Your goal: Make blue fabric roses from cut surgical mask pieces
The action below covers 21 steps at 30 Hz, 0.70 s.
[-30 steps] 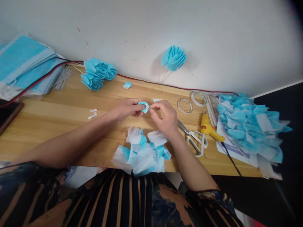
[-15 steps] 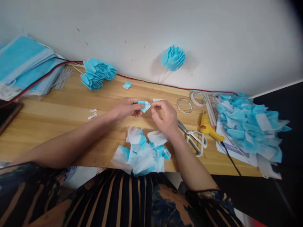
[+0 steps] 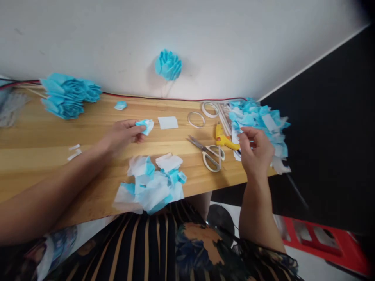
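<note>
My left hand (image 3: 128, 130) pinches a small folded piece of blue-and-white fabric (image 3: 147, 126) between thumb and fingers, above the wooden table. My right hand (image 3: 256, 150) is at the right, over the near edge of a pile of blue-and-white fabric pieces (image 3: 274, 123). Its thumb and forefinger are brought close together; whether something thin is between them I cannot make out. Just left of that hand lies a yellow glue gun (image 3: 224, 139), and beside it scissors (image 3: 209, 153) with white handles. A loose heap of fabric pieces (image 3: 155, 185) lies at the front edge.
Blue fabric flowers (image 3: 68, 93) lie back left; another flower (image 3: 168, 65) stands against the wall. A folded blue piece (image 3: 120, 105), white rectangle (image 3: 168, 122), tape rolls (image 3: 210, 105) and white strips (image 3: 74, 152) are on the table (image 3: 96, 128). A red-and-black cable runs along the wall.
My right hand has left the small piece and moved right to the fabric pile. My left hand still holds its piece. The view has turned to the right.
</note>
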Available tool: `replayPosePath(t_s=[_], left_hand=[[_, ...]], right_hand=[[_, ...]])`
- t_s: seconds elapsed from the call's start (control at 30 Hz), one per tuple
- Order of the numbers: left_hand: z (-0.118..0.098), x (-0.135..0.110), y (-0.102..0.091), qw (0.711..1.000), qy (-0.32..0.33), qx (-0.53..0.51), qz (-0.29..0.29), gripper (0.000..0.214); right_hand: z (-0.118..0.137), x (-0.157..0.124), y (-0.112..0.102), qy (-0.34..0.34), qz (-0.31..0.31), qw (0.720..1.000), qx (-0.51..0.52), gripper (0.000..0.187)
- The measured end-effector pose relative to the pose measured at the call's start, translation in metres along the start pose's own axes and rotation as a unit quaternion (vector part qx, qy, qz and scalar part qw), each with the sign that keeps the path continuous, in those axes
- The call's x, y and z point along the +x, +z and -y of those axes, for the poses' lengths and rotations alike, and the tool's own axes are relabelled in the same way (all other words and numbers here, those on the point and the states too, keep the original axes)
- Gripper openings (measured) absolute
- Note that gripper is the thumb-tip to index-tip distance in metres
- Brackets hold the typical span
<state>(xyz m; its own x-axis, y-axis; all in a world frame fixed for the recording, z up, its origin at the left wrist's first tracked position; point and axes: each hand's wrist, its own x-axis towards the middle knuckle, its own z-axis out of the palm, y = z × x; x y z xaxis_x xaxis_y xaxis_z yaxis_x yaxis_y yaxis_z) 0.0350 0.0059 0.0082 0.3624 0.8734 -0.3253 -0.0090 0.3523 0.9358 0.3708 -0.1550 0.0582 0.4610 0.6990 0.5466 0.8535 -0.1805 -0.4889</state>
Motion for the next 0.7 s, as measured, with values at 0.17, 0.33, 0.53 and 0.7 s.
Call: replayPosePath(t_s=[0.17,0.33,0.53,0.7], left_hand=[[0.0,-0.002,0.002,1.0,0.0,0.002,0.002,0.018],[0.001,-0.003,0.0,1.0,0.005,0.01,0.01,0.025],[0.0,-0.004,0.002,1.0,0.014,0.001,0.008,0.03],[-0.003,-0.003,0.002,0.999,0.02,-0.014,0.029,0.035]], right_hand=[[-0.067,-0.024,-0.003,0.031,0.087,0.994,-0.049,0.032],[-0.074,-0.017,0.015,-0.126,0.158,0.971,-0.127,0.057],[-0.093,0.014,0.039,-0.161,0.228,0.957,-0.083,0.048],[-0.1,0.033,0.024,-0.08,0.158,0.984,0.013,0.015]])
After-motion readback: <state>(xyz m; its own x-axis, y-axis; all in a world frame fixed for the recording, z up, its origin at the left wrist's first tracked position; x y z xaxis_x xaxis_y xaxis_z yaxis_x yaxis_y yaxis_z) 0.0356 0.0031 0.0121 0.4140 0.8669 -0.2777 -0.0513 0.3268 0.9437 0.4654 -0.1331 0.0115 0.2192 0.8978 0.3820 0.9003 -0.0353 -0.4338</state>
